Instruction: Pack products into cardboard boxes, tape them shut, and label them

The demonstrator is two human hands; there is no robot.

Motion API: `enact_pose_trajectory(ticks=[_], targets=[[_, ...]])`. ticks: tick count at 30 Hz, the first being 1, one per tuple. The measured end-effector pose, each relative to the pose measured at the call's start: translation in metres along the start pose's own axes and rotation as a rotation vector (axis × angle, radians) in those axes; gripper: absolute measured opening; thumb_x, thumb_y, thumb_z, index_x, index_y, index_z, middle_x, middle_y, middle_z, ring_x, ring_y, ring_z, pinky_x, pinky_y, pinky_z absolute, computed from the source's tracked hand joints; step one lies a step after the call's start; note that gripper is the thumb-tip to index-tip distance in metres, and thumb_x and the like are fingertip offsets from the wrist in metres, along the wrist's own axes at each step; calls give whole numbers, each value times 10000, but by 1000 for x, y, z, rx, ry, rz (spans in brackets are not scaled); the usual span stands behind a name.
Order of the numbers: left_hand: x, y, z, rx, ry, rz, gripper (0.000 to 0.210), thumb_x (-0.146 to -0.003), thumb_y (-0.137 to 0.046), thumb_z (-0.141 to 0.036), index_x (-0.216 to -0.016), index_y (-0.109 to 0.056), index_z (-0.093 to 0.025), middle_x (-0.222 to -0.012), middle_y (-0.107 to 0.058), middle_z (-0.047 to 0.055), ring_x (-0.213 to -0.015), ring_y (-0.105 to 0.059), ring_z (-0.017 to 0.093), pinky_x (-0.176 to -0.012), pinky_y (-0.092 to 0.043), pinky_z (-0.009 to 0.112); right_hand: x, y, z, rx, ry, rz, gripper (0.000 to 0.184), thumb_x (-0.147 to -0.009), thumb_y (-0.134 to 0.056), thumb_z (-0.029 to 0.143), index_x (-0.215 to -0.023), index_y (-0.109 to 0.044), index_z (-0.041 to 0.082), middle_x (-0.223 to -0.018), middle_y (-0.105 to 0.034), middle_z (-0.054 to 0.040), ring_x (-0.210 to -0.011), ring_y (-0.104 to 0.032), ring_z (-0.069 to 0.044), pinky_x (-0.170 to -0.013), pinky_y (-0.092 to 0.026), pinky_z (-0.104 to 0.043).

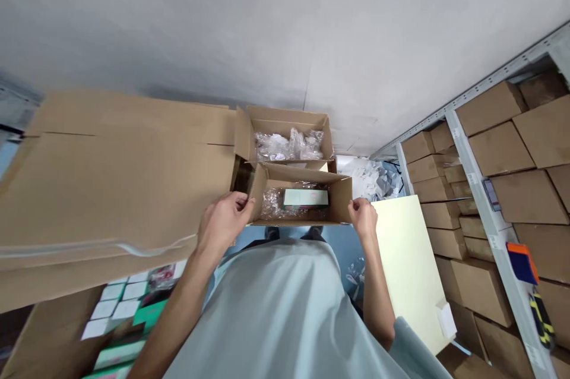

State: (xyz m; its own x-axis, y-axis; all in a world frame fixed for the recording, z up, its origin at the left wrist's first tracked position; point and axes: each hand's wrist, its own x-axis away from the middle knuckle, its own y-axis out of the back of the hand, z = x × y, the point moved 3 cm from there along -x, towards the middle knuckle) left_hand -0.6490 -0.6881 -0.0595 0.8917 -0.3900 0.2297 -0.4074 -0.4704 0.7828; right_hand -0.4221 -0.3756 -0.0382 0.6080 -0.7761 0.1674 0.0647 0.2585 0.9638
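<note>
My left hand (226,217) and right hand (363,217) pinch both ends of an open cardboard box (341,198). Between them, a little pale green box (306,197) lies inside with bubble wrap (271,204). Past my hands is another open carton (287,120) with clear plastic (296,144). A yellow board (407,266) is beside my right hand.

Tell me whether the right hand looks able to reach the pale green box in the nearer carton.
Probably yes: the right hand is at the right edge of the nearer carton, whose open top leaves the pale green box uncovered; only the carton's side stands between.
</note>
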Motion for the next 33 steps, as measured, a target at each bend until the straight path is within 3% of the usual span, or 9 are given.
enact_pose_trajectory(ticks=[5, 11, 19, 22, 25, 28, 31, 33], targets=[[-3, 5, 27, -8, 80, -71, 354, -958, -515, -505, -952, -755, -245, -1048, -852, 158, -968, -787, 332, -831, -562, 399, -29, -8, 42, 39, 92, 59, 250, -1100, -609, 299, -1021, -824, 199, -1008, -857, -79, -835, -766, -213, -697, -390, -276], [-11, 4, 39, 43, 196, -99, 327, -948, -539, -543, -880, -715, -276, -950, -825, 118, -910, -760, 310, -806, -554, 393, -60, -6, 60, 29, 177, 94, 217, -1082, -632, 281, -1002, -818, 203, -1007, -856, -65, -864, -778, -215, -730, -417, -275], [-22, 21, 26, 15, 219, -81, 273, -901, -546, -533, -877, -657, -285, -964, -802, 97, -884, -749, 335, -857, -585, 458, -73, 0, 65, -2, 269, 165, 233, -1087, -629, 333, -978, -798, 215, -926, -835, -60, -797, -768, -218, -706, -435, -276], [-35, 39, 4, -20, 177, -224, 386, -966, -526, -609, -1055, -697, -274, -1090, -801, 110, -999, -754, 353, -977, -598, 493, -93, 19, 79, -73, 326, 102, 316, -1122, -594, 417, -988, -791, 209, -914, -817, -63, -769, -746, -214, -732, -463, -278], [-64, 52, -30, -63, 111, -306, 461, -1035, -481, -593, -1206, -721, -239, -1186, -794, 131, -1121, -745, 353, -1101, -569, 492, -125, 38, 113, -130, 438, 74, 314, -1149, -566, 410, -1073, -795, 209, -1013, -816, -70, -807, -743, -204, -793, -504, -277], [-109, 46, -62, -92, 21, -143, 467, -1065, -494, -504, -1331, -727, -199, -1324, -783, 154, -1234, -724, 359, -1098, -566, 466, -161, 34, 166, -102, 610, 200, 217, -1133, -636, 354, -1215, -802, 241, -1139, -818, -66, -944, -773, -210, -848, -532, -271], [-153, 23, -74, -199, 10, 83, 450, -1055, -523, -353, -1402, -738, -162, -1393, -762, 196, -1254, -735, 387, -1042, -578, 463, -191, -1, 228, -8, 785, 400, 186, -1044, -794, 284, -1219, -822, 229, -1170, -836, -59, -979, -765, -216, -823, -524, -284], [-173, 6, -72, -266, 19, 144, 456, -1009, -548, -247, -1406, -753, -154, -1346, -778, 201, -1228, -756, 387, -1048, -574, 455, -204, -37, 266, 57, 833, 544, 184, -932, -915, 221, -1081, -832, 153, -978, -832, -38, -880, -733, -186, -792, -504, -287]])
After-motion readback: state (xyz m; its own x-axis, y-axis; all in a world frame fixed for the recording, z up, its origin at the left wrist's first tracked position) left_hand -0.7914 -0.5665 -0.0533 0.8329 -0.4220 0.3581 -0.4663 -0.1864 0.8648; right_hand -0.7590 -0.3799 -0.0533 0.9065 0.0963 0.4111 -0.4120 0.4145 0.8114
